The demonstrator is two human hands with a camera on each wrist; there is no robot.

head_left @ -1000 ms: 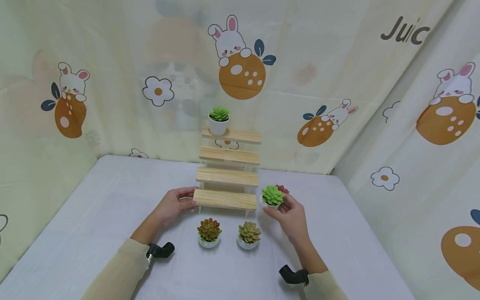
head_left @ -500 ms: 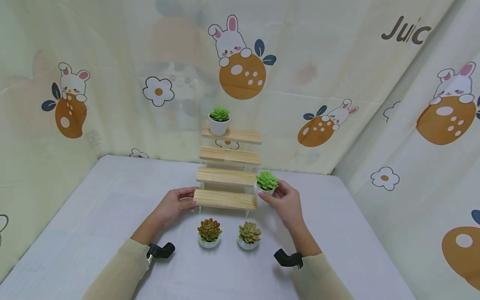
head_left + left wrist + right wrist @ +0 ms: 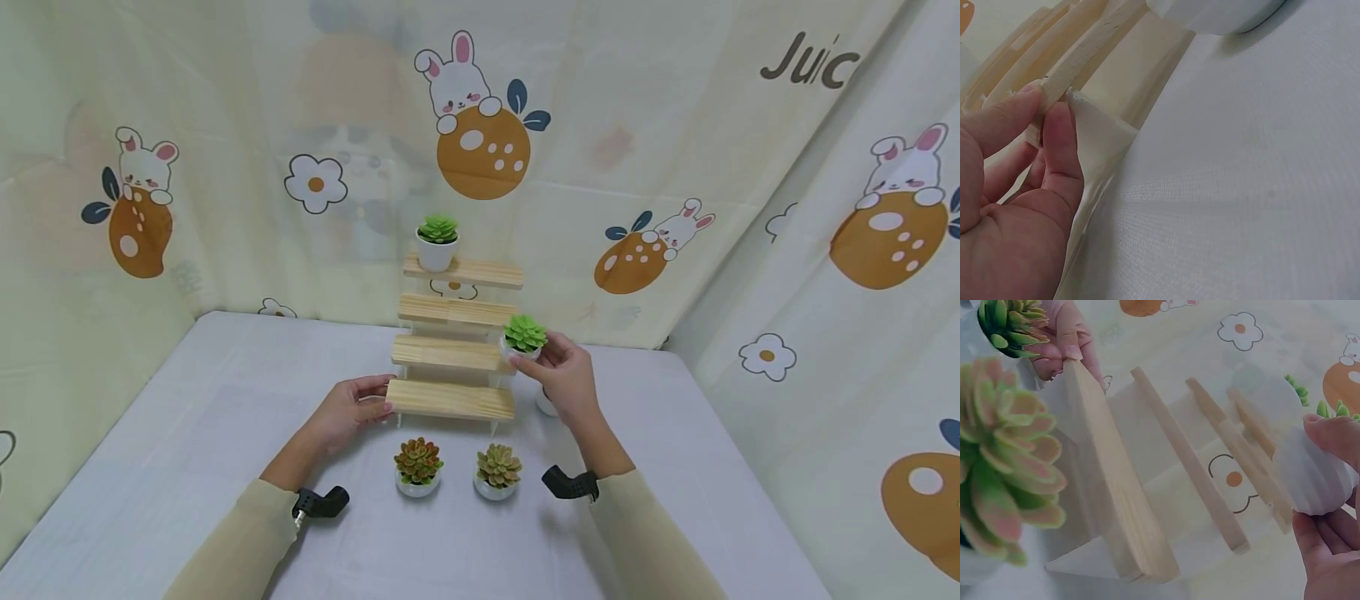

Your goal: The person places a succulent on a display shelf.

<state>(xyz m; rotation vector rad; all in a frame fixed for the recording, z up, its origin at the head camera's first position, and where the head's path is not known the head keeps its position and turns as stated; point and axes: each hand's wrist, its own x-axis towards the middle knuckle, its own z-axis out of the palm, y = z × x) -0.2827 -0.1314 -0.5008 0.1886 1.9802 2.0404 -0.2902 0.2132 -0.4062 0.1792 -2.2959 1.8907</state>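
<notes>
In the head view my left hand [image 3: 341, 421] pinches the left end of the lowest board of a stepped wooden plant stand [image 3: 450, 398]. The left wrist view shows thumb and fingers on that board's end [image 3: 1063, 81]. My right hand [image 3: 570, 379] holds a bright green potted succulent [image 3: 525, 335] at the right side of the stand, beside the second and third boards from the top. Its ribbed white pot [image 3: 1313, 475] sits between thumb and fingers in the right wrist view. Whether the pot touches a board I cannot tell.
Another green succulent [image 3: 437, 242] stands on the top board's left. In front of the stand are a reddish-brown succulent [image 3: 418, 462] and a pale olive one [image 3: 498, 468], both in white pots. A further white pot [image 3: 546, 404] is partly hidden behind my right hand.
My right hand has lifted the green succulent up and to the left, from beside the lowest board to the upper right of the stand. The left hand has stayed put.
</notes>
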